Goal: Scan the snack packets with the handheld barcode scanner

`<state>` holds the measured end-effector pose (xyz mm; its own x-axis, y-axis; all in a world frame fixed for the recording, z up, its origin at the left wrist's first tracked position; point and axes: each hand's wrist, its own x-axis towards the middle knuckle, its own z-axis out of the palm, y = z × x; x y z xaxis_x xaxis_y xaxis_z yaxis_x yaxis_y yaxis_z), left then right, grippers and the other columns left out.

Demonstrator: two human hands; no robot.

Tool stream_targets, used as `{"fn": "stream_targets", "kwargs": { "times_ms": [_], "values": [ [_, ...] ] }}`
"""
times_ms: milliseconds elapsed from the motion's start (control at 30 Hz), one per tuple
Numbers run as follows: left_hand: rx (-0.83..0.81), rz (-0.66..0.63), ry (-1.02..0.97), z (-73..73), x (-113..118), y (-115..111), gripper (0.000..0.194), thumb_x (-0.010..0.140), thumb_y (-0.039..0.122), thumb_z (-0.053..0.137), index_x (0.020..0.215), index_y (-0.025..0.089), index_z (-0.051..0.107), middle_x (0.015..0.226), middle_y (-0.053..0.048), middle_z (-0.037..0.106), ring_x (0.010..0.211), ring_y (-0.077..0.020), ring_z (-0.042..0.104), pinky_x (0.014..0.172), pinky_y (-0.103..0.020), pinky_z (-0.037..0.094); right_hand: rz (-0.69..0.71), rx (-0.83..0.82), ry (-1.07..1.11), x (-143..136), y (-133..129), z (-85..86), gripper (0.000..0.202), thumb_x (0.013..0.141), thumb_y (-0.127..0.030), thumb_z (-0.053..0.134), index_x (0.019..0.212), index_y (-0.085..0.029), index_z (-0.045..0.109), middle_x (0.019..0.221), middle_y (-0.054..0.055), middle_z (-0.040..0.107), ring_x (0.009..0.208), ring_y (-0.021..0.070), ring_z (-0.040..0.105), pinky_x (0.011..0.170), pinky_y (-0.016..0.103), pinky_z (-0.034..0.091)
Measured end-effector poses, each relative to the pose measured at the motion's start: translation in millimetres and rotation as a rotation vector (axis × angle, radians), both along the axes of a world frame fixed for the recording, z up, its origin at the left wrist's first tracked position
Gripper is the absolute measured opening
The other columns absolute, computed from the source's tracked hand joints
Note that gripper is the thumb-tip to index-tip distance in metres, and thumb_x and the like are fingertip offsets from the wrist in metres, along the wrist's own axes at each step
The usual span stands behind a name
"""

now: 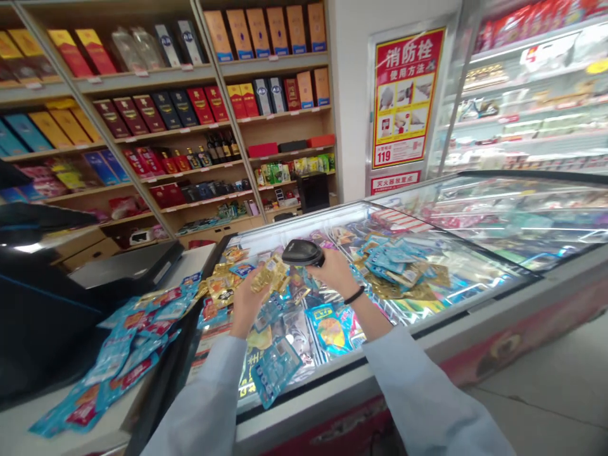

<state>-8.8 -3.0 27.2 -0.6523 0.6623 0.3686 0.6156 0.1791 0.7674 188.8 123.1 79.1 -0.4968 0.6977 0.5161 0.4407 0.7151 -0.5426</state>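
Observation:
In the head view my right hand (332, 272) is wrapped round a black handheld barcode scanner (302, 252), with a dark band on the wrist. The scanner's head points left, over my left hand (247, 301), which grips a gold snack packet (272, 273). Both hands are above the glass top of a chest freezer (304, 316). Blue packets (274, 370) lie on the glass close to my left forearm. More gold packets (221, 285) rest left of my left hand. To the right of the scanner is a heap of blue and gold packets (394, 259).
Blue and red packets (123, 348) spread over the counter at left, beside a dark checkout machine (42, 297). Boxed goods fill the shelves (185, 130) behind. A lit display fridge (532, 101) stands at right, past a red and yellow fire-hydrant poster (407, 98).

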Motion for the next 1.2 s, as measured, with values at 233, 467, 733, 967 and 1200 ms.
{"fn": "stream_targets", "kwargs": {
  "times_ms": [233,467,733,967,1200],
  "values": [
    [-0.089,-0.195,-0.159,17.9,41.1,41.1,0.055,0.069,0.023,0.071,0.123,0.021,0.059,0.118,-0.008,0.064,0.064,-0.0126,0.063,0.042,-0.018,0.047,-0.089,-0.001,0.043,51.5,21.5,19.0,0.030,0.071,-0.040,0.065,0.090,-0.018,0.071,0.087,0.010,0.074,0.085,0.0259,0.068,0.069,0.028,0.047],
    [-0.198,-0.429,-0.483,46.3,138.4,114.1,0.054,0.073,0.016,0.068,0.126,0.019,0.056,0.115,-0.010,0.065,0.087,-0.0186,0.065,0.054,-0.020,0.053,-0.246,-0.030,0.145,129.1,56.7,27.4,0.033,0.069,-0.043,0.065,0.087,-0.016,0.071,0.082,0.011,0.073,0.083,0.0264,0.068,0.067,0.028,0.047],
    [-0.143,-0.511,-0.171,23.5,218.4,184.3,0.050,0.075,0.017,0.066,0.124,0.016,0.058,0.114,-0.010,0.066,0.090,-0.0194,0.063,0.081,-0.032,0.051,-0.463,-0.105,0.161,193.3,81.2,14.0,0.033,0.069,-0.044,0.062,0.082,-0.014,0.071,0.073,0.011,0.071,0.076,0.0264,0.067,0.064,0.030,0.046],
    [-0.226,-0.333,0.298,3.2,240.1,192.5,0.043,0.077,0.035,0.065,0.118,0.023,0.063,0.133,-0.012,0.053,0.123,-0.0338,0.042,0.101,-0.050,0.032,-0.485,-0.166,0.151,209.4,93.5,-6.2,0.037,0.069,-0.048,0.061,0.083,-0.015,0.072,0.066,0.009,0.070,0.071,0.0258,0.067,0.064,0.031,0.047],
    [-0.251,-0.335,0.209,3.9,243.5,197.9,0.048,0.080,0.046,0.061,0.121,0.021,0.061,0.133,-0.012,0.053,0.125,-0.0321,0.042,0.104,-0.049,0.029,-0.496,-0.138,0.126,211.9,98.3,-17.3,0.036,0.067,-0.050,0.061,0.072,-0.015,0.070,0.054,0.008,0.064,0.060,0.0253,0.064,0.056,0.032,0.044]
  ]
}}
